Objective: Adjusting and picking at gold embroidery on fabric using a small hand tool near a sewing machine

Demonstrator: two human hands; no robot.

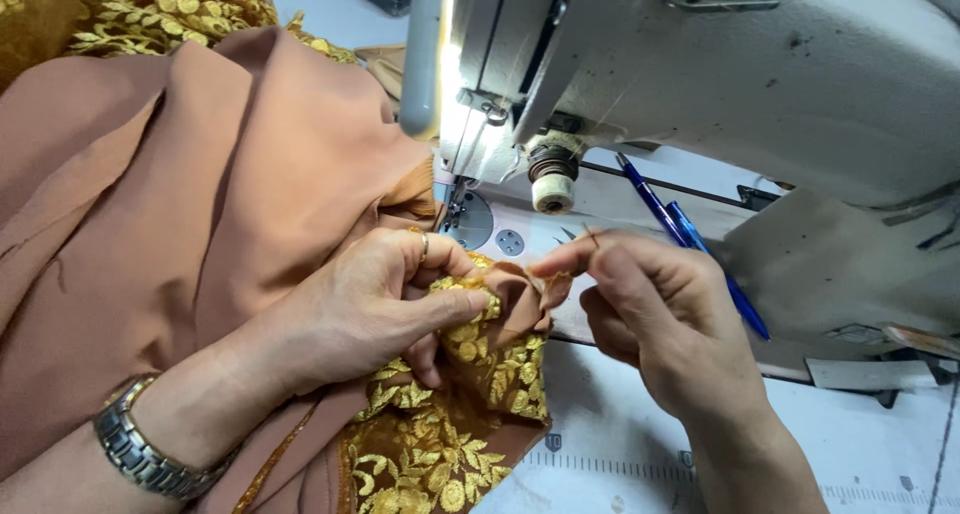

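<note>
Both pinching the gold-embroidered brown fabric [470, 374], left hand [370, 309] and right hand [650, 314] working close together on the white sewing-machine table [620, 444] below the sewing machine [720, 64].

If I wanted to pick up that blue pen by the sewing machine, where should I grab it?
Probably the blue pen's upper barrel, coming from above and the right. It lies flat and slanted on the machine bed, and that end is bare; its lower end runs behind the right hand, beside a second pen.
</note>
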